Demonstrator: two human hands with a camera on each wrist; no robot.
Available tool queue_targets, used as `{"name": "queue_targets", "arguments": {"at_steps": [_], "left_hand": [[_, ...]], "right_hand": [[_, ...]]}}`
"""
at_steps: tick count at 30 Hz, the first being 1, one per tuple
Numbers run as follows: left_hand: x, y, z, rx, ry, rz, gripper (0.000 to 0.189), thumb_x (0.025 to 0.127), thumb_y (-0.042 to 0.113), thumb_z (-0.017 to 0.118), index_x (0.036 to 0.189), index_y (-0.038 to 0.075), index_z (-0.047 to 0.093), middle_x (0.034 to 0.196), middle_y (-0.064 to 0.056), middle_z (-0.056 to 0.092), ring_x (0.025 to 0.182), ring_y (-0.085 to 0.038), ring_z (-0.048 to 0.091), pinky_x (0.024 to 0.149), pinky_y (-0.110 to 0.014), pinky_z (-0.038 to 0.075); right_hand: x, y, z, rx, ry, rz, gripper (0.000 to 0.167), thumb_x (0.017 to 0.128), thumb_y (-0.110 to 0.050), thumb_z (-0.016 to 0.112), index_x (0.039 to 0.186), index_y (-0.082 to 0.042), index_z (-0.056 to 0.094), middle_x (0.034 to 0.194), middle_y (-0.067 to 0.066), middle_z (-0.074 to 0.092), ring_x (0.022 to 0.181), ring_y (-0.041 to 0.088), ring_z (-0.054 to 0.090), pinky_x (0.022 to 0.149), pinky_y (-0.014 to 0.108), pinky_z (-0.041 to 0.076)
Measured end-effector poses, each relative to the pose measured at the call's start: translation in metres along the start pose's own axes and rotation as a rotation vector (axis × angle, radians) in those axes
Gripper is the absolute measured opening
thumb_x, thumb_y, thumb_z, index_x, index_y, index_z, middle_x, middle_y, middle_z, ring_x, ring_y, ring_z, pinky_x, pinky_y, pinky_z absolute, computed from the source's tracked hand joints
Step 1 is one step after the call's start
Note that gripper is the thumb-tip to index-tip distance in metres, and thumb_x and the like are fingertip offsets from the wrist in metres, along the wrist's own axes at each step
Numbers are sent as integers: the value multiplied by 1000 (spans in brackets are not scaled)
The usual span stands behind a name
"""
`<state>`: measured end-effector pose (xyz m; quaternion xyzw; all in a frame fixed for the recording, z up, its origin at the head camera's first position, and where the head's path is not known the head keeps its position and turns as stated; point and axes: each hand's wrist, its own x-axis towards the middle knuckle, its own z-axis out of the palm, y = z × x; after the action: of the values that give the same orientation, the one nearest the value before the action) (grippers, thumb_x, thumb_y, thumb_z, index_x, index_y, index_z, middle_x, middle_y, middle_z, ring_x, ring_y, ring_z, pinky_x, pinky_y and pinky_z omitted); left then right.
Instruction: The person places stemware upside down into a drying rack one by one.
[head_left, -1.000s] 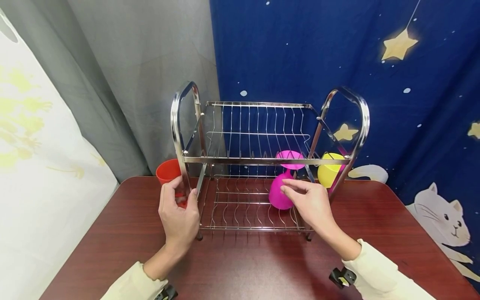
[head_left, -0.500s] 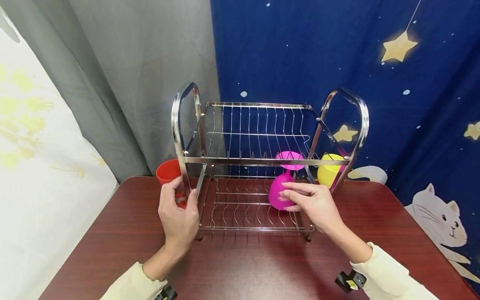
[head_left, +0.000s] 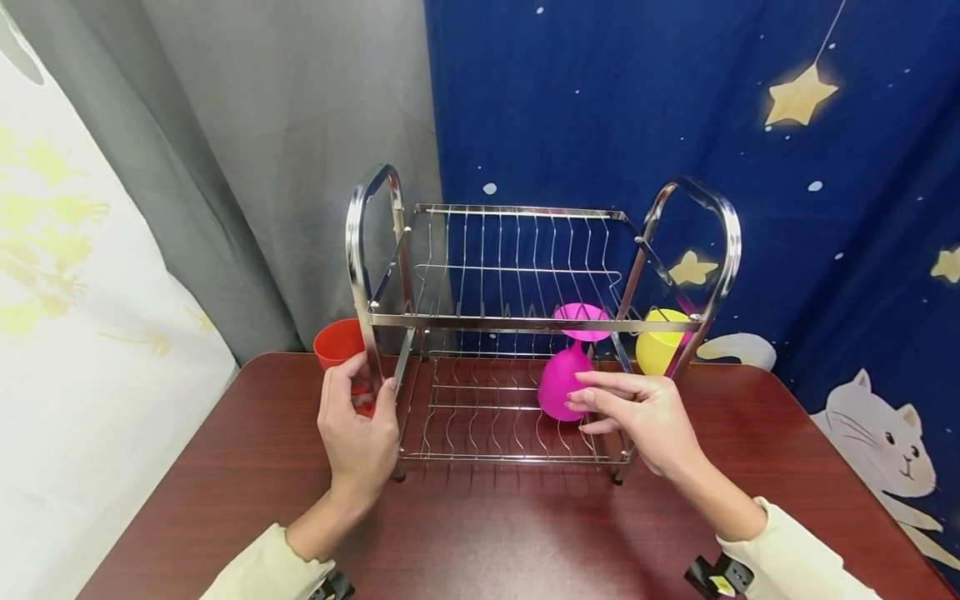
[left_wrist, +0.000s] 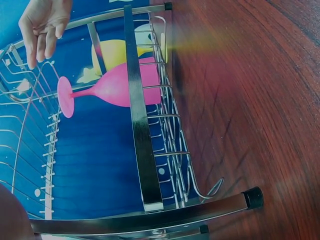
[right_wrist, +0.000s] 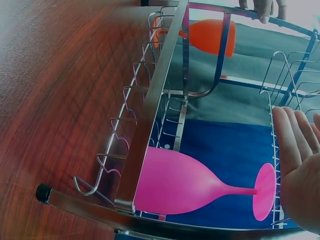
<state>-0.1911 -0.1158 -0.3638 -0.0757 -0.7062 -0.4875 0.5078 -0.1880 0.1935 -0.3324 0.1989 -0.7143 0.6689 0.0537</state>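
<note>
A two-tier chrome dish rack point(head_left: 491, 322) stands on the table. My left hand point(head_left: 360, 429) grips its left front post, thumb on the near side; its fingertips point(right_wrist: 262, 9) show at the top of the right wrist view. On the right of the lower tier a pink plastic goblet point(head_left: 561, 387) rests upside down, bowl below and round foot on top. Just to the right of the bowl is my right hand point(head_left: 651, 421), fingers loosely extended and holding nothing. In the left wrist view the right hand point(left_wrist: 46, 22) appears apart from the goblet.
An upright red goblet point(head_left: 337, 342) stands beyond the rack's left side. A yellow goblet point(head_left: 660, 346), also upright, stands beyond its right side. Behind the dark red wooden table point(head_left: 487, 533) hang grey and blue curtains point(head_left: 540, 108).
My right hand has drawn away from the pink goblet, down and to the right, its fingers spreading. The goblet stays in place on the lower tier, and my left hand keeps its hold.
</note>
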Motion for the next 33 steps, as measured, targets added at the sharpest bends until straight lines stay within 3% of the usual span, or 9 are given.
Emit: {"name": "queue_targets", "arguments": {"at_steps": [10, 16, 24, 33], "left_hand": [[0, 1, 0, 1, -3, -6, 38, 78, -11, 69, 115, -4, 62, 97, -16, 58, 86, -15, 53, 69, -15, 47], [0, 1, 0, 3, -3, -4, 38, 78, -12, 68, 115, -5, 61, 97, -17, 58, 86, -15, 53, 68, -16, 47], [-1, 0, 0, 3, -6, -8, 38, 78, -12, 69, 114, -4, 62, 96, -16, 58, 85, -13, 53, 69, -15, 47], [-1, 0, 0, 0, -3, -10, 38, 77, -12, 69, 114, -5, 62, 96, -16, 58, 85, -12, 53, 68, -15, 47]], "right_hand": [[-6, -5, -7, 35, 75, -95, 24, 89, 6, 62, 108, 22, 61, 86, 11, 75, 79, 28, 73, 59, 45, 57], [-11, -5, -11, 90, 115, -176, 17, 88, 13, 59, 103, 16, 66, 81, 14, 74, 72, 25, 73, 55, 43, 56], [-13, -3, -14, 199, 188, -348, 16, 83, 25, 51, 90, 21, 64, 76, 17, 73, 62, 26, 72, 49, 40, 55], [-11, 1, -20, 330, 192, -572, 17, 81, 29, 43, 84, 26, 59, 73, 23, 70, 58, 28, 71, 48, 37, 56]]}}
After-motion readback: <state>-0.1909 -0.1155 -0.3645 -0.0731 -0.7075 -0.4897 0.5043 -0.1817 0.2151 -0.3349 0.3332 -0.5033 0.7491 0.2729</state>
